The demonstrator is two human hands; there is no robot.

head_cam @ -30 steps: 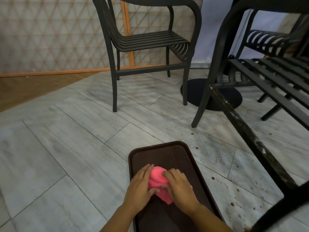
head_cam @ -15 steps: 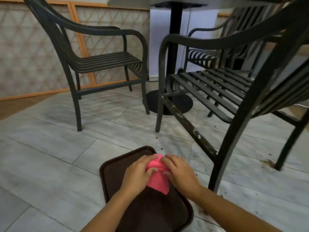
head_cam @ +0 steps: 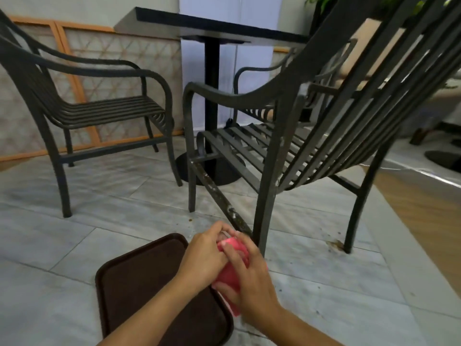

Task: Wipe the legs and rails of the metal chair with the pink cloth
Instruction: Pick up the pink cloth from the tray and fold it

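A dark metal chair [head_cam: 294, 156] stands close in front of me, its lower side rail [head_cam: 219, 196] flecked with pale grime. The pink cloth [head_cam: 230, 270] is bunched between both hands, just short of the chair's near leg [head_cam: 264, 208]. My left hand [head_cam: 202, 258] grips the cloth from the left, fingers curled over its top. My right hand [head_cam: 249, 273] grips it from the right, fingers wrapped across it. The cloth is held above the right edge of a brown tray [head_cam: 139, 288] on the floor.
A second metal chair [head_cam: 99, 113] stands to the left. A black pedestal table [head_cam: 212, 96] is behind both chairs. The floor is grey tile [head_cam: 74, 240] with brown specks near the near chair's legs, and wood flooring [head_cam: 424, 208] at right.
Both hands have lifted the cloth off the tray and carried it right and forward toward the near chair's leg. My view has swung upward and right.
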